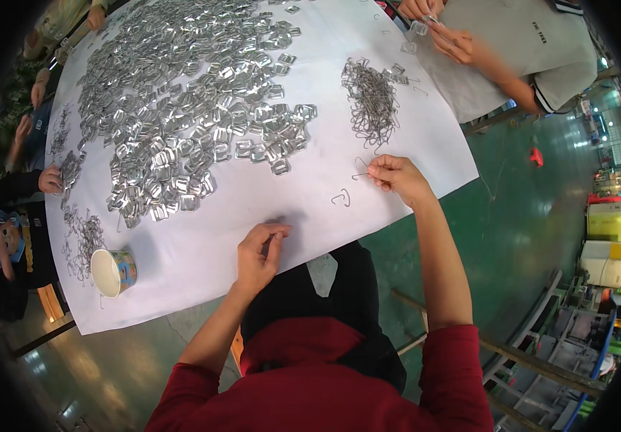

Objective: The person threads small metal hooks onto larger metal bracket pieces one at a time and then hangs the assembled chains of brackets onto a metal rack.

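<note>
My right hand (397,180) is closed in a pinch over the near right part of the table, on a thin bent wire hook (359,170) whose ends stick out to the left. Just below it, a few loose wire hooks (341,197) lie on the white sheet. A tangled heap of wire hooks (369,101) lies farther off, beyond that hand. Close to the table's front edge, my left hand (260,253) has its fingers curled and thumb drawn in, with nothing visible in them. A broad pile of shiny metal buckles (195,108) spreads beyond it.
White sheeting covers the table (253,198). A patterned paper cup (114,273) stands at the near left beside more wire hooks (83,241). A co-worker's hands (447,36) handle clear or shiny pieces at the far right; other people's hands (50,180) are along the left edge.
</note>
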Demonstrator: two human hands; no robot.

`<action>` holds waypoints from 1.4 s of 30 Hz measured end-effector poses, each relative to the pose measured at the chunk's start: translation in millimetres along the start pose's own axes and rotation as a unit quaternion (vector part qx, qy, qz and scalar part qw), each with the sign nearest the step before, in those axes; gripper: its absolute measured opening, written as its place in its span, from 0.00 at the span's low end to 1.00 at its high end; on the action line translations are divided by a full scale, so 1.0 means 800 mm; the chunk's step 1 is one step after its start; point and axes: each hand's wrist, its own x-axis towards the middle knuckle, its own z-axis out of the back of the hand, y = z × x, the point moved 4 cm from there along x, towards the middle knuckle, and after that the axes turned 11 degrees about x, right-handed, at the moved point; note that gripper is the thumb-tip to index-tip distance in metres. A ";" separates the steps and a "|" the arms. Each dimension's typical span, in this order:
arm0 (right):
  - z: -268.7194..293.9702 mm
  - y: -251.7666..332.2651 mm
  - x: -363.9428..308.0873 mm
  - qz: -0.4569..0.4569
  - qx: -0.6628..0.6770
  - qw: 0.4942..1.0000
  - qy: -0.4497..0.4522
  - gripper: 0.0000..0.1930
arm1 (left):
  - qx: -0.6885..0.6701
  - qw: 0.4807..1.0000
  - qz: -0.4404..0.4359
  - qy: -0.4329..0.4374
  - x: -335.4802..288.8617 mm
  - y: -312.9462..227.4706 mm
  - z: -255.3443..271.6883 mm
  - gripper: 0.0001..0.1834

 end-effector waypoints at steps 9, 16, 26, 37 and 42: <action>0.029 0.001 -0.037 0.054 0.173 0.983 -0.015 0.09 | 0.023 1.000 -0.003 0.004 0.002 0.003 -0.007 0.07; 0.102 -0.017 -0.072 0.083 0.073 0.982 -0.155 0.10 | 0.035 0.999 0.013 0.028 0.000 0.003 -0.010 0.07; 0.038 0.000 -0.026 0.253 -0.301 0.892 -0.224 0.07 | 0.020 0.999 0.028 0.021 -0.001 0.002 -0.009 0.07; -0.026 -0.004 -0.008 0.292 -0.459 0.838 -0.048 0.05 | 0.008 0.999 0.036 0.009 0.000 0.005 -0.002 0.07; -0.028 -0.027 -0.034 0.090 0.021 0.996 -0.013 0.04 | 0.215 0.965 -0.111 -0.106 0.062 -0.008 0.001 0.08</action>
